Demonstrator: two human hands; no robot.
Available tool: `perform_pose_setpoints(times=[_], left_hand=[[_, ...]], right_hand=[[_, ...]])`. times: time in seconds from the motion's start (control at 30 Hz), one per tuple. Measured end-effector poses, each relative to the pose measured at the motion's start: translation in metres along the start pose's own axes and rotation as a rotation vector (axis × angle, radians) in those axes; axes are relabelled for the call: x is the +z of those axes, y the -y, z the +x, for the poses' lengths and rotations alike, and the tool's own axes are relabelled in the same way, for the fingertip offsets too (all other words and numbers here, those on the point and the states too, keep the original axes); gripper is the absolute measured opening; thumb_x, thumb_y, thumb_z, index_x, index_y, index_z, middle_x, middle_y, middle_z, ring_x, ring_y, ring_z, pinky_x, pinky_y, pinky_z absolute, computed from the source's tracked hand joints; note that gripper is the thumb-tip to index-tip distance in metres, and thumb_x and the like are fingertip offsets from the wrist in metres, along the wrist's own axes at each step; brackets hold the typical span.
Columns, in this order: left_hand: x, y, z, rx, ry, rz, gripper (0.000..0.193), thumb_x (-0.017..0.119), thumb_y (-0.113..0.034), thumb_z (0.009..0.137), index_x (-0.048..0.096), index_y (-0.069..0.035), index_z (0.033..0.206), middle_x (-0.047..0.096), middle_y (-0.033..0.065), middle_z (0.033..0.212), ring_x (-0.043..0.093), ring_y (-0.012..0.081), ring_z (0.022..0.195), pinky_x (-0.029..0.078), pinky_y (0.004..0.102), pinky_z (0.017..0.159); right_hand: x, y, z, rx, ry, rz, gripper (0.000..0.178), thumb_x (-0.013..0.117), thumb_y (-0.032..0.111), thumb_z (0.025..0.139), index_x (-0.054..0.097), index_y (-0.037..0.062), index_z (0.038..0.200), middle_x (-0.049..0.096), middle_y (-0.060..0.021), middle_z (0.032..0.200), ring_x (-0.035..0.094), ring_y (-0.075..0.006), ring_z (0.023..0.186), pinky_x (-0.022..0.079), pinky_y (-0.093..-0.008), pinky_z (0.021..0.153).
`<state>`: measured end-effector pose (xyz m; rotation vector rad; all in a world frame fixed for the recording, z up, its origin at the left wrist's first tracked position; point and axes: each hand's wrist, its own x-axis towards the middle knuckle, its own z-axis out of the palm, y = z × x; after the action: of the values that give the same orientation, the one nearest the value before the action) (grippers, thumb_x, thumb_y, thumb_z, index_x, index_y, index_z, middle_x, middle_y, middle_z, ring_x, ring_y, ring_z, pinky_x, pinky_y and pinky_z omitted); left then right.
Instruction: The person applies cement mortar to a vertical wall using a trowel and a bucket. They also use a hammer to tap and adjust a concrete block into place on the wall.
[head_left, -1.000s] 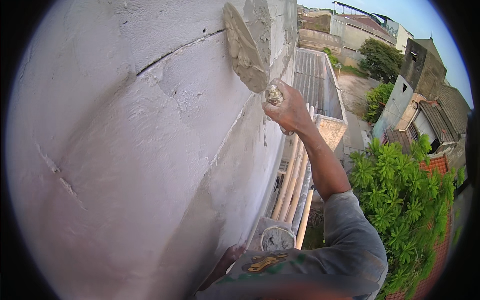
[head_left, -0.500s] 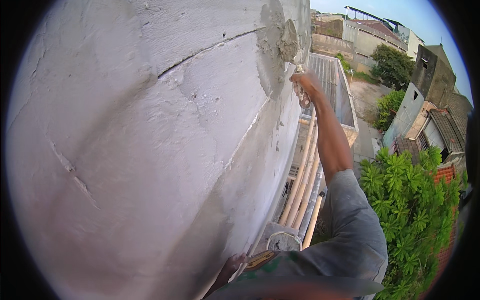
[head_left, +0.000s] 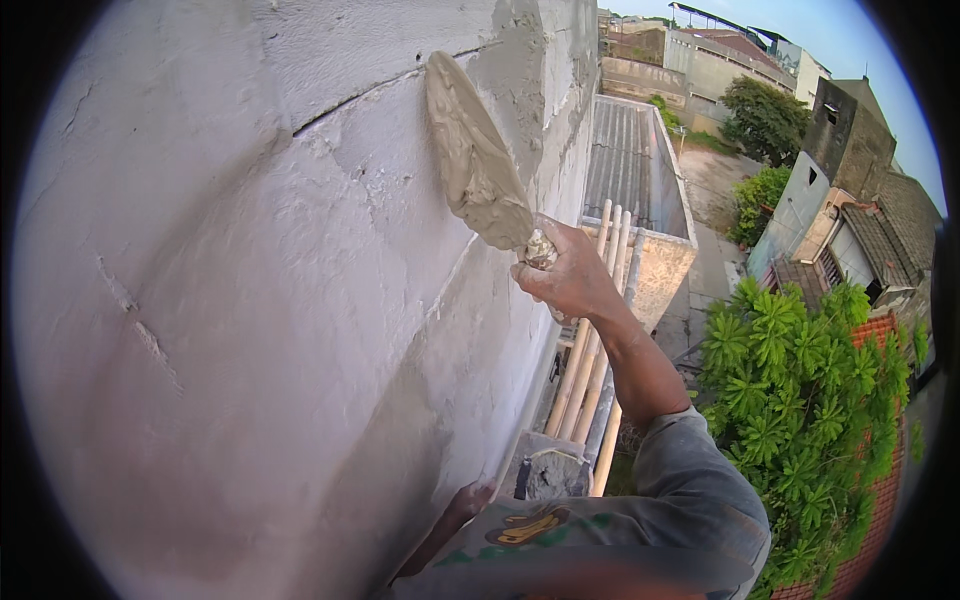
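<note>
My right hand (head_left: 572, 272) is wrapped round the handle of a trowel (head_left: 541, 250), held out in front of the wall. Grey wet mortar (head_left: 478, 160) covers the blade, which points up and to the left. Beside the blade, the pale rough wall (head_left: 300, 300) carries a darker patch of damp mortar (head_left: 510, 75), and a thin dark crack (head_left: 365, 95) runs towards it. Low down, close to the wall, is my left hand (head_left: 474, 497); its fingers are too small and partly hidden to tell what they do.
Several bamboo poles (head_left: 578, 385) lie lengthwise below, right of the wall. A round container of grey mortar (head_left: 556, 474) stands at their near end. Beyond is a corrugated roof (head_left: 625, 150). Far below on the right are a leafy tree (head_left: 800, 380) and houses (head_left: 885, 240).
My right hand has drawn back from the far damp patch, nearer and leftward. The trowel's mortar-covered blade now shows broadly in front of the wall. My left hand stays low by the wall.
</note>
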<state>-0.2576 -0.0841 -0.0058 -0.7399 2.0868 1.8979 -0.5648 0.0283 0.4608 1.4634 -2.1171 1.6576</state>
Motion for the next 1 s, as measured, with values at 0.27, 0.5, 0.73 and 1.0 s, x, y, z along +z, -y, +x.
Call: perform_pose_setpoints(times=[0.27, 0.5, 0.73, 1.0], left_hand=[[0.007, -0.036, -0.033, -0.020, -0.018, 0.019, 0.061, 0.055, -0.049, 0.095, 0.057, 0.003, 0.127, 0.064, 0.0152, 0.119, 0.059, 0.0198, 0.112, 0.043, 0.0322, 0.097], [-0.002, -0.008, -0.042, -0.089, 0.053, 0.016, 0.061, 0.055, -0.048, 0.095, 0.055, 0.003, 0.129, 0.064, 0.0155, 0.122, 0.058, 0.0207, 0.114, 0.043, 0.0327, 0.098], [0.011, -0.060, -0.012, 0.047, 0.049, 0.139, 0.061, 0.054, -0.047, 0.096, 0.053, 0.003, 0.131, 0.062, 0.0158, 0.125, 0.057, 0.0223, 0.117, 0.042, 0.0330, 0.100], [0.017, -0.063, -0.047, 0.007, 0.010, 0.025, 0.065, 0.053, -0.050, 0.096, 0.052, 0.003, 0.132, 0.061, 0.0162, 0.125, 0.057, 0.0221, 0.117, 0.040, 0.0322, 0.101]], right_hand=[[-0.031, 0.003, 0.082, 0.204, -0.301, -0.135, 0.030, 0.065, 0.012, 0.072, 0.056, -0.0068, 0.094, 0.061, -0.0151, 0.068, 0.063, -0.0254, 0.061, 0.050, -0.0379, 0.059], [0.030, 0.073, 0.035, 0.153, -0.201, -0.399, 0.046, 0.063, 0.014, 0.076, 0.047, -0.0140, 0.109, 0.061, -0.0317, 0.086, 0.063, -0.0449, 0.084, 0.049, -0.0473, 0.079], [0.016, 0.043, -0.028, -0.068, -0.174, -0.253, 0.033, 0.063, 0.015, 0.078, 0.056, -0.0031, 0.104, 0.062, -0.0198, 0.078, 0.064, -0.0328, 0.068, 0.050, -0.0417, 0.064], [-0.080, -0.003, 0.125, 0.207, -0.239, -0.089, 0.021, 0.064, 0.012, 0.073, 0.058, -0.0044, 0.085, 0.059, -0.0121, 0.062, 0.058, -0.0192, 0.048, 0.046, -0.0349, 0.047]])
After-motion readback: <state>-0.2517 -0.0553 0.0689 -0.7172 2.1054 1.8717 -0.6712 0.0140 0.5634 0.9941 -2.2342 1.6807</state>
